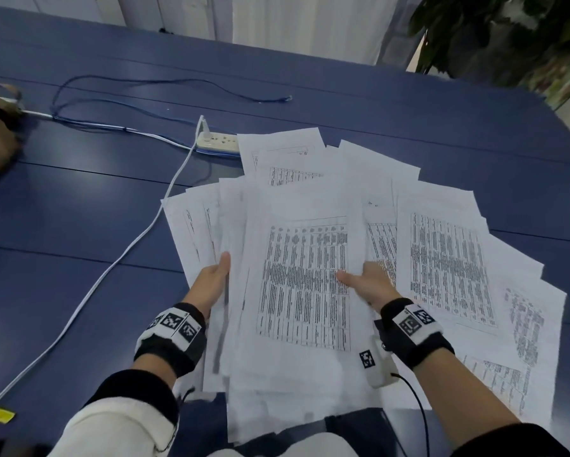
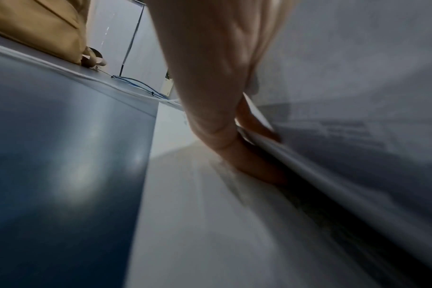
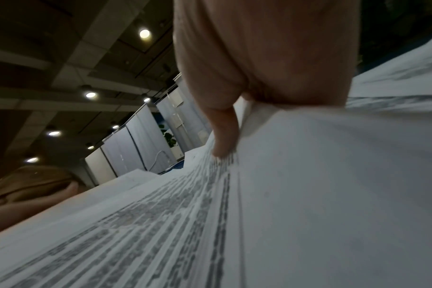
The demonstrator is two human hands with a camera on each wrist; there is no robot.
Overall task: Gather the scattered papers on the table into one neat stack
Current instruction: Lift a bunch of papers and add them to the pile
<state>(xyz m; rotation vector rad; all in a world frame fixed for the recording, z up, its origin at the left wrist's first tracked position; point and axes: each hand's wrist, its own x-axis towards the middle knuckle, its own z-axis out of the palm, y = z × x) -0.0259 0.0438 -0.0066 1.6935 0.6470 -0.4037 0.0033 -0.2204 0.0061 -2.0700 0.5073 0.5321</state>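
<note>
Two hands gripping a lifted sheaf of papers (image 1: 305, 285), left hand (image 1: 211, 285) and right hand (image 1: 372, 286) fingers pinching its sides, printed tables unreadable

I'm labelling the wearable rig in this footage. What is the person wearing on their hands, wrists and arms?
Both hands are bare. The left wrist and right wrist each carry a black band with white blocks printed with black square-pattern markers. A white marker-tagged unit sits at the right wrist, with a thin black cable trailing from it. The left sleeve is white with a black cuff; the right sleeve looks black.
</note>
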